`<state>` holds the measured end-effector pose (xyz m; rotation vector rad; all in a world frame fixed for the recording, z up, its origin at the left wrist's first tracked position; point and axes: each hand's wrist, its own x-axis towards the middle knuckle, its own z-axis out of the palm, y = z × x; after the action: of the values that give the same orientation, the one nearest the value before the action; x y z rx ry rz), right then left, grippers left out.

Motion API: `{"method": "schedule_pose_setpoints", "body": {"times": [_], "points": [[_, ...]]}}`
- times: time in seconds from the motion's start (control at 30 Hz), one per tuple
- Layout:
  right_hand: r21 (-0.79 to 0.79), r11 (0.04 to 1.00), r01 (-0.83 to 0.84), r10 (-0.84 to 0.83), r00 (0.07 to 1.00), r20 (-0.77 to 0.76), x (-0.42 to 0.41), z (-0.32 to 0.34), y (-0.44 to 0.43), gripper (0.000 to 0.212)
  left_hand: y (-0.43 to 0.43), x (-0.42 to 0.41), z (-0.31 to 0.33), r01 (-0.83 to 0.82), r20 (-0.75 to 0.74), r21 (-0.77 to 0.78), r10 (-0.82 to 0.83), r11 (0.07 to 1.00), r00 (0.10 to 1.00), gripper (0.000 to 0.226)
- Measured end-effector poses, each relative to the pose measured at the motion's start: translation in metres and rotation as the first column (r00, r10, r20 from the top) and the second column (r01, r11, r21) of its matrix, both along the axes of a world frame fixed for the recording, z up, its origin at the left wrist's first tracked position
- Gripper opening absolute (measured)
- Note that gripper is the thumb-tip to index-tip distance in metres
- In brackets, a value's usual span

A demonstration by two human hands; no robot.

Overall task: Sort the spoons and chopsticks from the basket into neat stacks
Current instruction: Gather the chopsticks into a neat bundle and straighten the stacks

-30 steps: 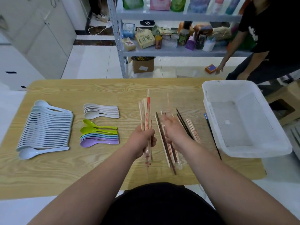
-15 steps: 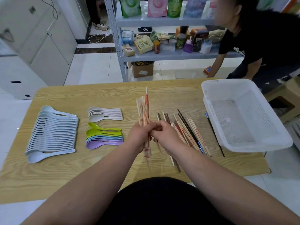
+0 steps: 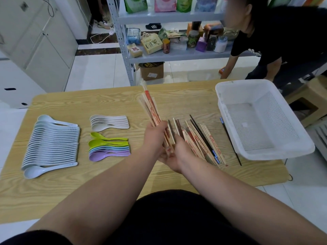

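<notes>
Gripping the chopstick bundle (image 3: 150,107) in left hand (image 3: 154,138) fingers above the middle of the bench (image 3: 88,191), tilted toward its far edge. Cupping the lower ends with the right hand (image 3: 174,154), fingers hidden, closure untellable. Risks fanning and spilling onto loose chopsticks (image 3: 203,137) if squeezed unevenly.

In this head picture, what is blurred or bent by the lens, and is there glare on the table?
Head view: wide lens bends the table edges and shelf post; the tip of the chopstick bundle in the left hand is blurred; basket and spoons look sharp; no strong glare.
</notes>
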<state>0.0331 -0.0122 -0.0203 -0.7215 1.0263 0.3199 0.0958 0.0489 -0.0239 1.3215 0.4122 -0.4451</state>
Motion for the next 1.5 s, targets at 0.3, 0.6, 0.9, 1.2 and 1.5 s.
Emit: {"method": "schedule_pose_setpoints", "body": {"times": [0.3, 0.6, 0.9, 1.2, 1.5], "points": [[-0.497, 0.859, -0.122, 0.229, 0.960, 0.161, 0.009, -0.007, -0.029, 0.056, 0.015, -0.012, -0.003, 0.309, 0.143, 0.331, -0.371, 0.892, 0.917, 0.018], [-0.904, 0.375, -0.203, 0.669, 0.734, 0.114, 0.041, 0.004, -0.078, 0.051, 0.034, -0.048, -0.056, 0.566, -0.028, 0.441, -0.619, 0.697, 0.785, 0.025], [-0.785, 0.517, -0.341, 0.620, 0.782, 0.068, 0.027, -0.057, -0.087, 0.040, 0.022, -0.050, -0.083, 0.527, -0.121, 0.468, -0.539, 0.710, 0.833, 0.017], [-0.822, -0.080, -0.563, 0.706, 0.550, -0.446, -0.020, -0.102, -0.143, 0.027, 0.020, -0.043, -0.104, 0.266, -0.307, 0.228, -0.190, 0.937, 0.933, 0.015], [-0.266, 0.882, -0.390, 0.385, 0.920, -0.073, -0.046, -0.109, -0.060, 0.064, -0.027, -0.023, -0.098, -0.276, -0.436, -0.075, 0.218, 0.958, 0.873, 0.020]]}}
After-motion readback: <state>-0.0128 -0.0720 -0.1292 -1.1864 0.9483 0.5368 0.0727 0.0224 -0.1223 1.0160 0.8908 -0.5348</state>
